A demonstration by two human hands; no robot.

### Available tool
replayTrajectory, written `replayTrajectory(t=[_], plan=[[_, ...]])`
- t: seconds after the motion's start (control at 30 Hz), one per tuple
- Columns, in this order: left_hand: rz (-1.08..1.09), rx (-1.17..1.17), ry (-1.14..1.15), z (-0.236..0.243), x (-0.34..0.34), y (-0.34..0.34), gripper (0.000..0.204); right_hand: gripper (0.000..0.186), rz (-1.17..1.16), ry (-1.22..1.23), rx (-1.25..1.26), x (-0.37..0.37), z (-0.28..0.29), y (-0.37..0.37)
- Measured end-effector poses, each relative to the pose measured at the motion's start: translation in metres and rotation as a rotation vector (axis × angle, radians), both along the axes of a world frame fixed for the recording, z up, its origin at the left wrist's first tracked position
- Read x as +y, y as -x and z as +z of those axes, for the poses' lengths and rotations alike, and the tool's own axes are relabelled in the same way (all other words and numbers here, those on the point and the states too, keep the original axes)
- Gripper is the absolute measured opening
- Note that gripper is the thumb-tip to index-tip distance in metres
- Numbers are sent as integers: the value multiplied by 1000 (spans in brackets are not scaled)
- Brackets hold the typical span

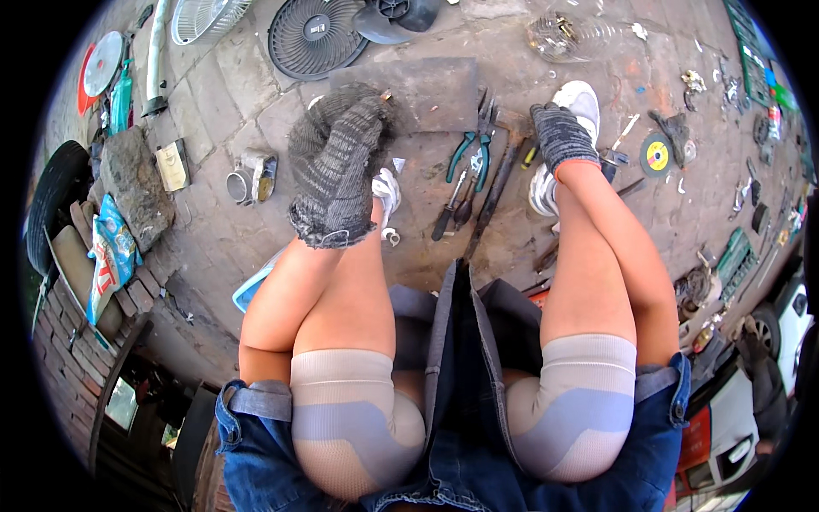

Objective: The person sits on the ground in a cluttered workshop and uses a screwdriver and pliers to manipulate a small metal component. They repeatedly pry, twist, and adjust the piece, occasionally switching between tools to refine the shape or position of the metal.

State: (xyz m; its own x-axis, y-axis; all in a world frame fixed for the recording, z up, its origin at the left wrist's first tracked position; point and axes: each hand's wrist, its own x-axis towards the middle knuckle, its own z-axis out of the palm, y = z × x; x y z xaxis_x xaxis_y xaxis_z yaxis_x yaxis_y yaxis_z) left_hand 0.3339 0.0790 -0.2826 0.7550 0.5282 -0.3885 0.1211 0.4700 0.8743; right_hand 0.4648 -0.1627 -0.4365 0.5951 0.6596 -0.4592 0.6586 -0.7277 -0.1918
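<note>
My left hand [337,154], in a worn grey knit glove, is closed at the near left edge of a flat dark metal plate [435,90]. A small brownish bit shows at its fingertips, too small to name. My right hand [563,136], in a dark glove with an orange cuff, rests against my white right shoe [582,104]. Its fingers are curled together, and whatever they may hold is hidden. Between the hands lie green-handled pliers [482,158], a hammer [499,175] with a long handle, and a screwdriver [448,209].
Black fan parts [316,36] and a clear plastic container [567,38] with metal bits lie beyond the plate. At left are a rock [136,186], a tyre [55,205] and a metal cup-like part [249,179]. A yellow-centred disc [656,154] and scattered scraps lie right.
</note>
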Motion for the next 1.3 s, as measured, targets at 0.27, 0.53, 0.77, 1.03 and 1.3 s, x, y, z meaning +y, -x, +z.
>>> replayTrajectory(t=[0.27, 0.53, 0.77, 1.03, 1.3], plan=[[-158, -143, -180, 26, -7, -7, 10, 17, -427, -844, 90, 8, 122, 0], [-398, -187, -531, 48, -3, -5, 11, 45, -801, -1546, 873, 20, 225, 38], [-538, -265, -796, 53, -1, -6, 17, 33, -1061, -1652, 1707, 26, 248, 70], [-495, -280, -895, 49, -5, -4, 20, 20, -1637, -1748, 2448, 27, 269, 83], [-524, -290, -895, 52, -3, -7, 18, 9, -2041, -1805, 2582, 28, 288, 88]])
